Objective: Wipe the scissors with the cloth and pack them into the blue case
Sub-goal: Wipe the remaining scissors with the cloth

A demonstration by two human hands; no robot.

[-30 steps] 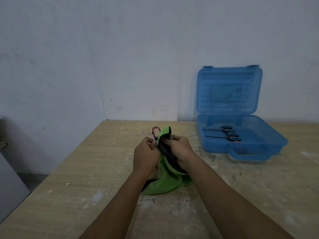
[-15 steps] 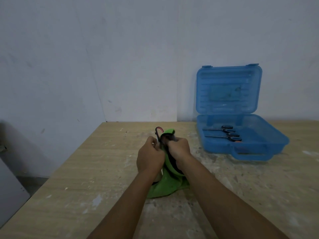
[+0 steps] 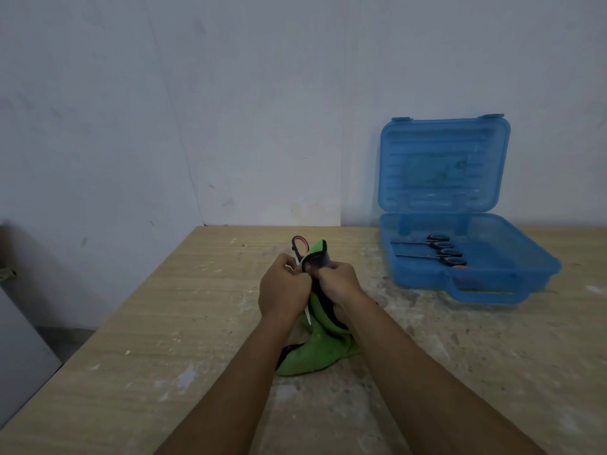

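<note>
Green cloth (image 3: 323,349) with a dark edge is bunched in the right hand (image 3: 340,280) over the middle of the tabletop (image 3: 164,339). Its lower end trails down and lies on the wood on the near side. The right fingers (image 3: 331,267) are curled tight round the cloth, which we see wrapped over part of the scissors (image 3: 300,246).

The left hand (image 3: 284,290) sits just left of the right hand, touching it, with its fingers clenched on the scissors around mid length. We see one handle loop, black with a red-pink inner rim, sticking up on the far side of the hands. A pale blade tip pokes out below the left hand toward the near side. The cloth hides the rest, so we can't tell whether the blades are spread or together.

The blue case (image 3: 473,284) is on the tabletop at far right, well apart from the hands. It is open, with its lid (image 3: 443,162) upright by the wall (image 3: 230,110) and its carry handle on the near side.

Two other pairs (image 3: 437,246) lie side by side in the base, black handles right, blades pointing left. We see a bit of orange at the handle of the nearer pair.

The tabletop is pale wood with white smears and specks. Both bare forearms come in from the near edge.
</note>
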